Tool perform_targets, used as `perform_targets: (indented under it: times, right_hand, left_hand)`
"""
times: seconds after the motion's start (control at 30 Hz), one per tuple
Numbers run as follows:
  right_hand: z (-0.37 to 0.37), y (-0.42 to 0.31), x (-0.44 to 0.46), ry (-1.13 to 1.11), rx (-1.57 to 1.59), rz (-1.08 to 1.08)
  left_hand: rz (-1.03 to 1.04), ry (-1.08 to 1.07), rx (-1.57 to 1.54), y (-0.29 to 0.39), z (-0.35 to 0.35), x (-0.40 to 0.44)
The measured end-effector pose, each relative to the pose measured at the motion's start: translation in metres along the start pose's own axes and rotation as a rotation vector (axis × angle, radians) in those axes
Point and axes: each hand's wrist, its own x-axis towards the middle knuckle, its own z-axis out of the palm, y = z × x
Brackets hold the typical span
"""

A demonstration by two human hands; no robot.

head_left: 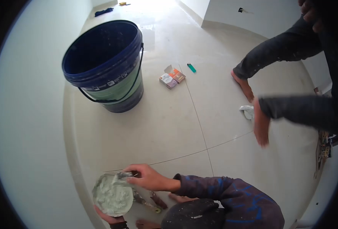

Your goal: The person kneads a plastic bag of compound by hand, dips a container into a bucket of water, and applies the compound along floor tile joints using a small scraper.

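Note:
A round bowl [95, 191] full of pale, lumpy putty [113, 196] is in the lower left of the head view. My left hand [108, 218] is closed around the underside of the bowl, its fingers partly hidden. Gripped in my right hand [145, 178] is a putty-smeared scraper [121, 178], its blade at the putty by the upper right rim. Beneath my right forearm, a putty-crusted tool [148, 203] lies on the floor beside a brown object [158, 199] that I cannot make out.
A large blue and green bucket [115, 89] with a black handle stands by the left wall. Small boxes [172, 77] and a green lighter [192, 68] lie on the tiles. Another person's legs [279, 53] are at right, near a whitish crumpled piece [247, 111]. Dark cloth [104, 12] lies far back.

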Motion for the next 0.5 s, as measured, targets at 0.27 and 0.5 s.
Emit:
perform_targets:
  times: [0.27, 0.5]
  right_hand:
    - [0.007, -0.032, -0.02, -0.048, -0.362, -0.178]
    - [0.048, -0.006, 0.012, -0.453, -0.535, -0.239]
  left_hand:
    - [0.061, -0.221, -0.061, 0.002, 0.004, 0.0]
    - [0.309, 0.202, -0.164, -0.015, -0.051, -0.011]
